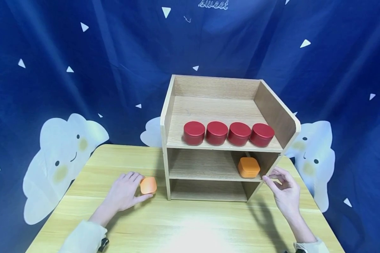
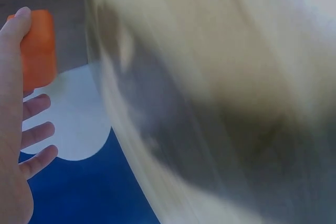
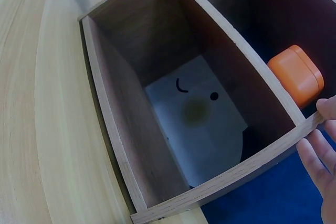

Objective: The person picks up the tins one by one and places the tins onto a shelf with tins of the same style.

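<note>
My left hand [image 1: 125, 191] pinches an orange square box [image 1: 148, 185] with rounded corners, to the left of the wooden shelf [image 1: 209, 178]. The left wrist view shows the thumb on this orange box [image 2: 39, 50], with the other fingers spread below it. At the shelf's right side, my right hand [image 1: 285, 189] grips the front edge of the side panel, thumb on the near edge and fingers outside. Just inside that panel, a second orange box [image 1: 249, 167] stands at the right end of the middle level; it appears in the right wrist view as well [image 3: 296, 76].
Several round red tins [image 1: 194, 133] stand in a row along the front of the shelf's top level. The shelf stands on a light wooden table [image 1: 130, 228]. Behind hangs a dark blue curtain [image 1: 123, 52] with clouds and white triangles.
</note>
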### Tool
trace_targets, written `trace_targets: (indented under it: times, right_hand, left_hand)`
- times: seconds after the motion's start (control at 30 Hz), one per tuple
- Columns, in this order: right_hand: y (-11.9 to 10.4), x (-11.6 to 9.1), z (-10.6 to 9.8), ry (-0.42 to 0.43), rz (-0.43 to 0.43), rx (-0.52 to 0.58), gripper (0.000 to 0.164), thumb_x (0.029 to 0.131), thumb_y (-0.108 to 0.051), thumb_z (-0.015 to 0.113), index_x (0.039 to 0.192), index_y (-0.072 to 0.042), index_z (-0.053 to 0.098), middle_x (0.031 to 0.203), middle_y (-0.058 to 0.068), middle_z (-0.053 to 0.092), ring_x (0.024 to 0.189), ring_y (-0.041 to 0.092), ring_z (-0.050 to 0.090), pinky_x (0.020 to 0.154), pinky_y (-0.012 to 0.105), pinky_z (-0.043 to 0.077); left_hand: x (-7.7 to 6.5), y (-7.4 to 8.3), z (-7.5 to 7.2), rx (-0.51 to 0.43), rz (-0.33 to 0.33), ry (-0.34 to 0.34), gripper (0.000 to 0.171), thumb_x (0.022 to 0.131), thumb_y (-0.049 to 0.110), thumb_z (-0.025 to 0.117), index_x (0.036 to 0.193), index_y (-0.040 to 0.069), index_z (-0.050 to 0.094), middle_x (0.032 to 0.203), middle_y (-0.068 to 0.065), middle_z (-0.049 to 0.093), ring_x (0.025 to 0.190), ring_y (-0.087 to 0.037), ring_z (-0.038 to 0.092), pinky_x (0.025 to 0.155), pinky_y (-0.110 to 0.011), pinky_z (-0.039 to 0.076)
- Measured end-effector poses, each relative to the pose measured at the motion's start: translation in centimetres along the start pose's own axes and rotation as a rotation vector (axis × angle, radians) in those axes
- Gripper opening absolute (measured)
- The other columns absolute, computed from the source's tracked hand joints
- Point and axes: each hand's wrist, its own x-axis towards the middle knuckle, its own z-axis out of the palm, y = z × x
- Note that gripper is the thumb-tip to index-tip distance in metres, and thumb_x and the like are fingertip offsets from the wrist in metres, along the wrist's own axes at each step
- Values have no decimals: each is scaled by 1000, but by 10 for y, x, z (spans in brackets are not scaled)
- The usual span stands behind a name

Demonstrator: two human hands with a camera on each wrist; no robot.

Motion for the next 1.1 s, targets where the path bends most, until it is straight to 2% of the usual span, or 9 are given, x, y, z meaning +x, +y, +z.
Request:
trace_targets:
  times: [0.37,0.67,0.77,0.93,1.1]
  right_hand:
    - [0,-1,0,-2,2,0,46,78,37,61,119,14,67,97,-2,75,84,4,74,70,13,59]
    - [-1,-1,0,5,12,-6,46,78,36,61,118,14,67,95,-1,75,82,4,74,69,13,59]
    - [-1,-1,0,2,9,-7,46,78,36,61,117,13,67,96,-2,75,82,4,74,70,13,59]
    - [1,-1,-1,-13,-9,13,46,78,37,60,118,14,67,97,-1,75,83,4,75,71,13,59]
    - [0,-1,-1,-6,-2,10,46,78,37,60,118,13,67,97,-1,75,83,4,75,71,13,59]
  left_hand:
    - [-14,15,-12,-10,59,82,70,68,70,84,108,14,69,105,-3,73,100,-25,68,86,-44,59]
    - [-17,32,-25,-23,80,130,72,65,72,85,108,17,69,107,0,72,103,-22,68,84,-41,58]
    - [-16,39,-29,-14,90,143,73,71,78,77,109,16,70,107,0,73,104,-22,68,85,-41,59]
    - [-14,51,-35,-13,108,169,79,85,88,54,112,16,72,108,0,73,106,-23,69,88,-41,60]
    - [-12,64,-38,-39,130,227,79,87,88,50,111,15,71,107,0,73,105,-24,69,85,-41,60]
